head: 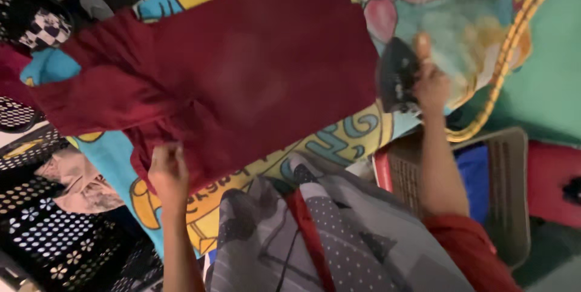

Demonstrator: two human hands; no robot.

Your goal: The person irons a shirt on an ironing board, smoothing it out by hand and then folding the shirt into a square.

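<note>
A dark red garment (242,68) lies spread over a cartoon-printed sheet (339,141) that covers the surface. My left hand (168,171) pinches the garment's near edge. At the garment's right edge my right hand (431,77) grips the handle of a black clothes iron (396,74). The iron's yellow braided cord (514,44) runs off to the upper right. The picture is blurred.
A brown plastic basket (502,177) with blue cloth in it stands at the right. Black patterned crates (54,225) holding a beige cloth sit at the left. My grey patterned clothing (327,237) fills the bottom middle. Green floor (551,86) shows at the right.
</note>
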